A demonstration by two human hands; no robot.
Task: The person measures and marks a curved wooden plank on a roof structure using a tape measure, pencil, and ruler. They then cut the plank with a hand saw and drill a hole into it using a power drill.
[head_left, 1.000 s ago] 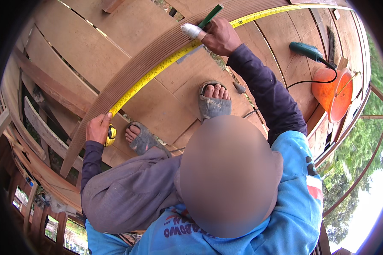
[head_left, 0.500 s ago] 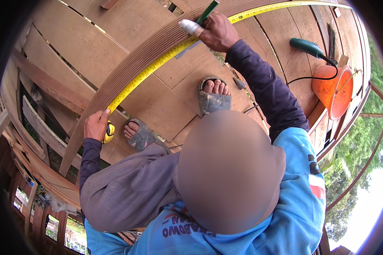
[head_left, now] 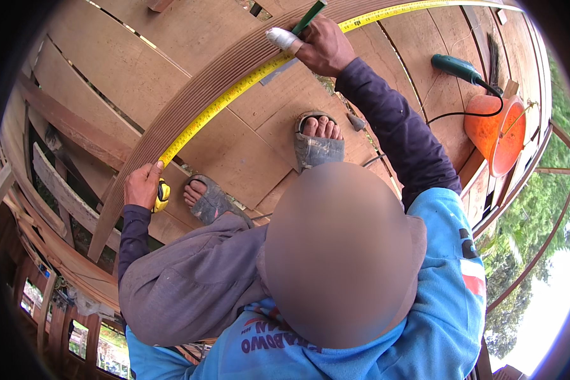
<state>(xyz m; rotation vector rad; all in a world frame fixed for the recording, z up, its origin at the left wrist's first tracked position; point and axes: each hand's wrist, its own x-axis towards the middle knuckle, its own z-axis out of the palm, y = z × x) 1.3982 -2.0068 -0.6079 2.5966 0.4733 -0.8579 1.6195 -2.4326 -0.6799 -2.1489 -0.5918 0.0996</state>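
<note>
This looks like an open-air carpentry or building site, with a floor of wooden planks (head_left: 237,161) that show gaps between them. A yellow tape measure (head_left: 215,108) stretched along a grooved board (head_left: 182,114) and a corded green power tool (head_left: 455,68) point to woodwork (trees (head_left: 522,215) and daylight show beyond the edge).

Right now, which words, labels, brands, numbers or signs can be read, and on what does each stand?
Bright blue cloth shirt: dark printed lettering, upside down here; left unquoted.
Same shirt, right sleeve: dark mark, unclear.
Long yellow measuring tape: printed numbers, mostly too small to read.
</note>
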